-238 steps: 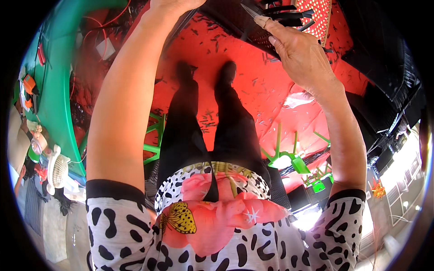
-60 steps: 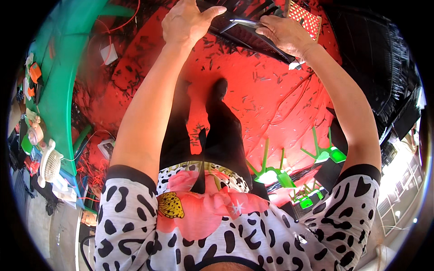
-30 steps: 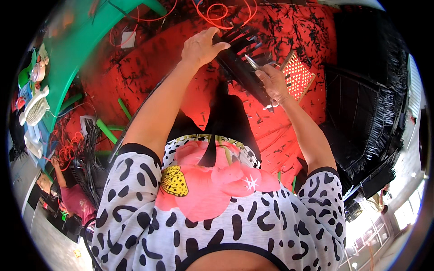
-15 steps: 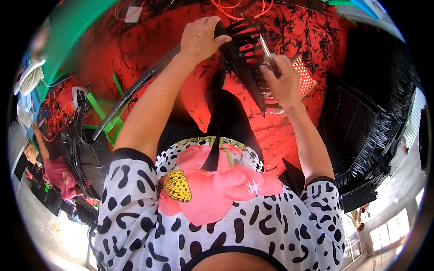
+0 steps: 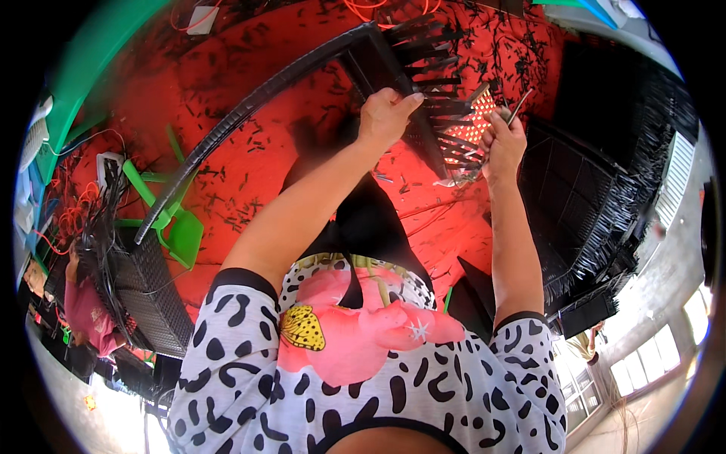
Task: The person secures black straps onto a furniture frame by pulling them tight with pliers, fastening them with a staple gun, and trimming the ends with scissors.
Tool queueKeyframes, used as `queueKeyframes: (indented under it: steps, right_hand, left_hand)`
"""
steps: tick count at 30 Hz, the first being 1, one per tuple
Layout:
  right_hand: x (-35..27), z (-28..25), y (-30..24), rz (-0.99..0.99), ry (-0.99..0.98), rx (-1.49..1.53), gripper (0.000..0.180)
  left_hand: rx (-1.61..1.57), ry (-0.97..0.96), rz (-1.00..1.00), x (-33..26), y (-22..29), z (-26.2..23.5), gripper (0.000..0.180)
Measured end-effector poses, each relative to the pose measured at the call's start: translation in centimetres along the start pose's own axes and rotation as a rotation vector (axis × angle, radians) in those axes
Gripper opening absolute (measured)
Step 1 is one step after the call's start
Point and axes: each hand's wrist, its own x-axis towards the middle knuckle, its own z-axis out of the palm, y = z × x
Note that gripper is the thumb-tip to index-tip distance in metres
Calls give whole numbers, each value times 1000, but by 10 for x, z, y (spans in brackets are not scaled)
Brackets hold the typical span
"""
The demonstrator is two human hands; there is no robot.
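Note:
A black wrapped piece with a long curved rim (image 5: 249,98) and a flat panel (image 5: 378,64) lies across in front of me. Loose black strips (image 5: 435,57) stick out like a fringe along the panel's right edge. My left hand (image 5: 389,117) is closed on the panel's edge, thumb at the base of the strips. Off the strip ends, my right hand (image 5: 503,144) is closed around a knife (image 5: 520,107), its thin metal blade pointing up and right. Whether these fingers also touch a strip I cannot tell.
Cut black scraps litter the red floor covering (image 5: 249,163). A red-and-white patterned piece (image 5: 482,113) lies behind the strips. At left are a green plastic dustpan (image 5: 184,238) and a black woven piece (image 5: 155,291), with a person (image 5: 91,314) beyond. Large black woven furniture (image 5: 571,181) stands right.
My left hand has slid down along the panel toward me. My right hand has moved right and slightly down with the knife, whose blade now tilts right instead of left.

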Motion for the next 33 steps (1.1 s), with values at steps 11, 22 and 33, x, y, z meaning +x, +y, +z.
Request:
queueKeyframes:
  steps: [11,22,33]
  right_hand:
    - [-33,-28,86,569,-174,-111,18]
    - [-59,-25,157,70,-338,-360,12]
    - [-105,87,229,-553,-302,-266,19]
  left_hand:
    - [-106,-49,87,1,12,-4,28]
    - [62,-83,162,-10,8,-45,21]
    - [28,-1,290,9,7,-112,17]
